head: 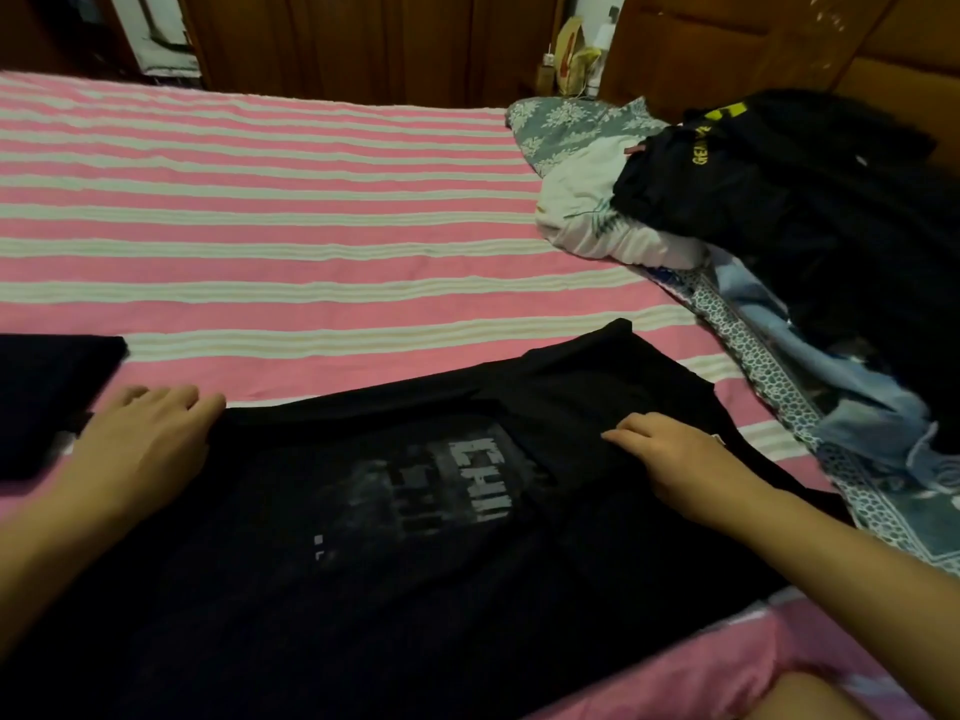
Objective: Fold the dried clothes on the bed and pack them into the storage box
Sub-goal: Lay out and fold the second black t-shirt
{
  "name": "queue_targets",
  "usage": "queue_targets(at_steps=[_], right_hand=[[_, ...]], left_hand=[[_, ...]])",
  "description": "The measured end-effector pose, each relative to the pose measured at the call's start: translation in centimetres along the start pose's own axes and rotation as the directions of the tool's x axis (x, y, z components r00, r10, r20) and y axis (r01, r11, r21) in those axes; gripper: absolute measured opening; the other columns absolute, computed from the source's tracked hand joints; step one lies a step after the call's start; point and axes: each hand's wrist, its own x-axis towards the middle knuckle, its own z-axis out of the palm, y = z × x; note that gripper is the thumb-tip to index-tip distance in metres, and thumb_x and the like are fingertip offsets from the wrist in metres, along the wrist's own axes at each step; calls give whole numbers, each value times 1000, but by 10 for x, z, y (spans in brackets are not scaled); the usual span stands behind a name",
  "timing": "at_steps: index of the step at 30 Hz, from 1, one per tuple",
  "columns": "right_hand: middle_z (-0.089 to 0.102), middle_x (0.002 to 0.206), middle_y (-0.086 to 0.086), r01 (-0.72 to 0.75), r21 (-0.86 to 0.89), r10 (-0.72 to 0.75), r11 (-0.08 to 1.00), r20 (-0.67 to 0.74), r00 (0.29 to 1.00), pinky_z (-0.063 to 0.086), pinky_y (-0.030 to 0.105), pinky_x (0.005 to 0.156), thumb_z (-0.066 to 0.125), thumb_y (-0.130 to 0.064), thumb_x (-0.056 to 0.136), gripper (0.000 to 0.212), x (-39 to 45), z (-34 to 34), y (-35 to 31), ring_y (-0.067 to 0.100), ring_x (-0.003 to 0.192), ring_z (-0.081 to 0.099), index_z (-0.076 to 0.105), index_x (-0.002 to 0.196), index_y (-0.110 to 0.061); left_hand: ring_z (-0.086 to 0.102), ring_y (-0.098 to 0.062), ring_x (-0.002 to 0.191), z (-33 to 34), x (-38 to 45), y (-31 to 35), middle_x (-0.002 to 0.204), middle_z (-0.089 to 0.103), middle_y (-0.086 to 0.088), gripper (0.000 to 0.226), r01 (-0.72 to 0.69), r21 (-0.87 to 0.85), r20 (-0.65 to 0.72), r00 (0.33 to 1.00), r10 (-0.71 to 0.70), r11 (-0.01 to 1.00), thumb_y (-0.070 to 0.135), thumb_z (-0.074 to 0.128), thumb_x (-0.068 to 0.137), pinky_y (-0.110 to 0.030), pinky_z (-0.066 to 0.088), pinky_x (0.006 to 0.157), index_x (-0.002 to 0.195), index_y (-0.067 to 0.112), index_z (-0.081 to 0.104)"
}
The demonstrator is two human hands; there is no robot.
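A black T-shirt (395,553) with a faded white print lies spread on the pink-and-white striped bed (291,210) in front of me. My left hand (145,439) rests at the shirt's left edge, fingers bent over the hem. My right hand (670,454) lies flat on the shirt's right part, where the fabric is folded inward. A folded black garment (47,392) sits at the far left. No storage box is in view.
A heap of unfolded clothes lies at the right: a black garment with yellow lettering (795,200), a white piece (587,200), a grey floral cloth (566,127) and blue jeans (841,387). Wooden furniture (727,49) stands behind the bed.
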Motion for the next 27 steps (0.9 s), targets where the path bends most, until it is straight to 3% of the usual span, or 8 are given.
queue_targets(at_steps=[5,9,12,15,18,22,25,27], right_hand=[[69,106,1,-148,72,150,986,-22,988,53,42,80,56,-18,94,28,30,-20,-4,28,101,65,67,118,-26],[67,97,20,-287,253,361,924,-326,874,50,46,73,40,-17,89,26,67,-69,3,42,89,62,62,102,-14],[63,90,22,-244,189,304,951,-437,846,43,43,65,50,-7,92,8,64,-124,6,44,83,61,57,93,-9],[61,82,16,-141,-84,87,986,-461,883,50,49,55,57,-13,93,13,24,-157,6,44,71,63,46,91,-20],[64,72,19,-105,-246,-21,964,-463,886,48,45,47,40,-38,96,26,-31,-168,5,44,59,64,48,86,-15],[70,80,22,-150,-225,38,963,-434,900,51,45,55,33,-46,95,47,-102,-144,-5,44,63,67,62,83,-11],[74,97,16,-233,-226,199,946,-162,967,54,45,69,31,-46,101,44,-134,-111,-21,39,83,70,64,97,-17],[71,108,13,-316,-178,315,932,-37,948,52,43,75,33,-45,102,37,-142,-109,-24,36,96,68,59,98,-20]], left_hand=[[67,-33,73,5,0,-19,76,62,-6,16,89,-53,-22,996,-90,995,13,80,76,-50,44,81,89,16,71],[67,-36,72,-23,9,-26,82,66,-8,11,103,-110,-56,992,-110,989,11,77,84,-50,50,74,93,14,71],[65,-37,64,-67,-4,-27,87,66,-7,11,74,-174,-74,993,-88,982,18,68,93,-45,53,59,103,15,67],[64,-31,59,-113,-39,-21,93,67,0,17,-55,-180,-110,993,35,982,31,57,99,-37,50,48,112,21,63],[64,-33,56,-150,-85,-4,87,68,0,38,-163,-163,-200,971,129,973,47,40,98,-33,42,46,103,16,61],[63,-34,55,-161,-156,34,74,64,-4,39,-199,-184,-189,968,164,963,50,40,96,-32,33,45,87,16,55],[63,-28,53,-136,-200,61,73,58,1,48,-254,-230,-89,967,240,940,55,25,104,-31,28,46,86,19,51],[60,-28,50,-127,-211,67,71,55,0,52,-256,-235,-98,966,239,938,54,20,107,-31,30,43,85,18,51]])
